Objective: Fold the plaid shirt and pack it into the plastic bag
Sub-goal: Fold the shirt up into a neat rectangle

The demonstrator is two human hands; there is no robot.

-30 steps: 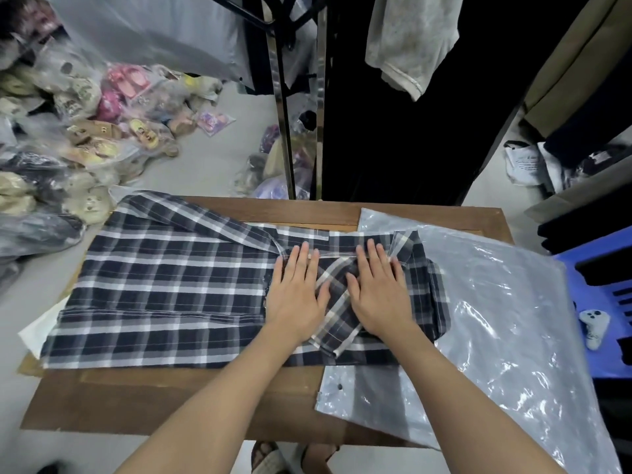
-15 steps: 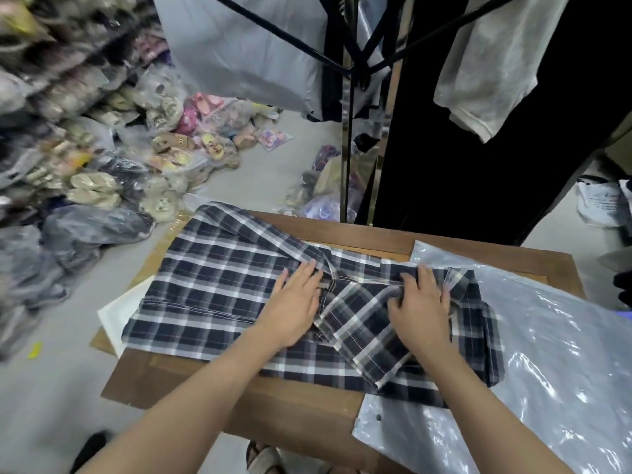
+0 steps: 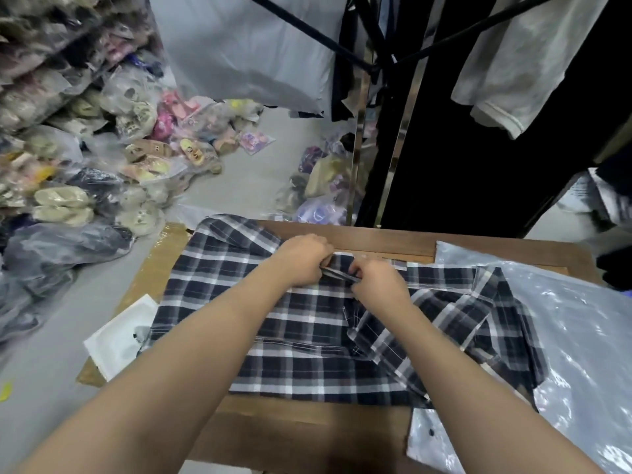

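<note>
1. Plaid shirt is lying flat on the wooden table, its right end overlapping the plastic bag.
2. Left hand is curling its fingers, pinching a fabric fold near the shirt's far edge.
3. Right hand, just beside it, is pinching the same fold.
4. Bagged goods are sitting heaped on the floor, left.

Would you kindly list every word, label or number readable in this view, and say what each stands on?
Nothing here reads clearly.
Far right, the white bag on the floor: dark print, too blurred to read.
At left, the packaged slippers in a pile: any labels are too small and blurred.
On the plaid shirt and the plastic bag: no print visible.
</note>
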